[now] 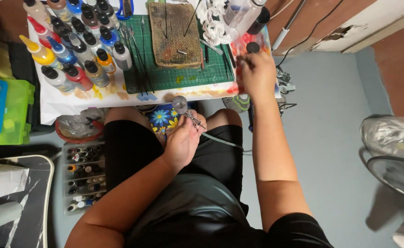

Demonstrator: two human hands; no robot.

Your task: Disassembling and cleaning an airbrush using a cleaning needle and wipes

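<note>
Low paint-stained worktop [96, 98] over grey floor, bottles crowding the green cutting mat [179, 76]: left hand [183, 140] grips an airbrush [186, 112] at lap height, hose trailing clear, while right hand [257, 73] pinches something small (too blurred to name) at the worktop's right edge.

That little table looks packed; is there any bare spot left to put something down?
Only the green cutting mat's front strip, between the brown pad and the table edge. Paint bottles crowd the left; the right hand fills the right corner.
</note>
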